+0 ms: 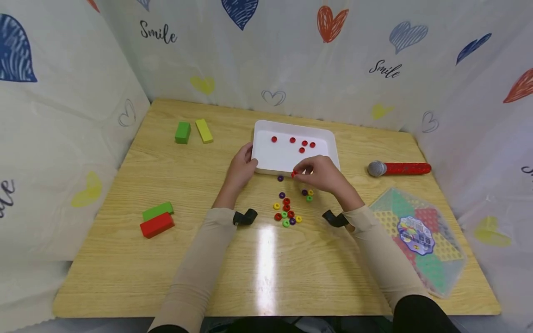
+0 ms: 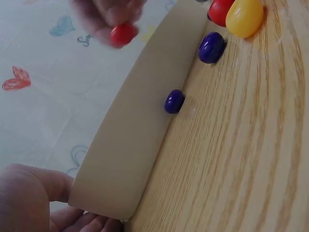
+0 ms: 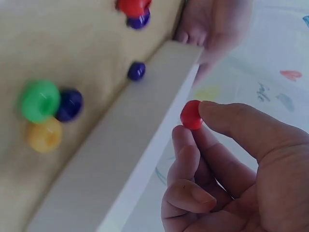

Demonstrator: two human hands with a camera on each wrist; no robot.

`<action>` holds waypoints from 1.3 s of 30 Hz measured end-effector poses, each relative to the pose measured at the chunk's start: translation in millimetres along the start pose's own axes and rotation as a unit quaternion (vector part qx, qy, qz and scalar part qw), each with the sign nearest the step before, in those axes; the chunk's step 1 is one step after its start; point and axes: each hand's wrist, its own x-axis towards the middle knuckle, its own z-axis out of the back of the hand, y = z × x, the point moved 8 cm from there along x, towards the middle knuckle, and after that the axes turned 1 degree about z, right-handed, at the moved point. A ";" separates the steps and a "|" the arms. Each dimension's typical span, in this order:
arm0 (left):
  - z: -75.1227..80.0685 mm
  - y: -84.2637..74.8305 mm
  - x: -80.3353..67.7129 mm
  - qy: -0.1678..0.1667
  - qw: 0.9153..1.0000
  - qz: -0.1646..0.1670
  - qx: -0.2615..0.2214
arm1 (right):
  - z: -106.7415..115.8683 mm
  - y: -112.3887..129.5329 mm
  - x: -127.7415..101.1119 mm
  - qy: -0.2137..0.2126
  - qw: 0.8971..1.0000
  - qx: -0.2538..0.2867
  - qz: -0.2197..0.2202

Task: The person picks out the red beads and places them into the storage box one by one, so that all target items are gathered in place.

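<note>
Now red bead (image 3: 191, 115) between right hand (image 3: 231, 164) fingertips

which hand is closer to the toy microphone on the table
Right. The right hand pinches a red bead at the white tray's near edge, left of the toy microphone. The left hand holds the tray's far corner, farther away.

We note green (image 1: 182, 132) and yellow (image 1: 204, 130) blocks upper left, stacked green (image 1: 157, 211) and red (image 1: 157, 225) blocks lower left, microphone (image 1: 398, 168) and game board (image 1: 418, 238) at right.
</note>
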 end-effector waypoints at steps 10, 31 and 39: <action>6.5 6.0 -0.6 -0.007 1.000 -0.002 -0.007 | 22.6 1.9 58.2 0.003 1.000 -0.006 -0.022; 1.9 2.5 2.6 0.006 1.000 -0.016 -0.018 | 5.9 -28.8 129.3 0.067 0.988 -0.030 -0.138; 1.8 1.3 4.8 0.006 0.999 -0.017 -0.033 | -4.6 -37.7 136.7 0.074 0.983 -0.039 -0.165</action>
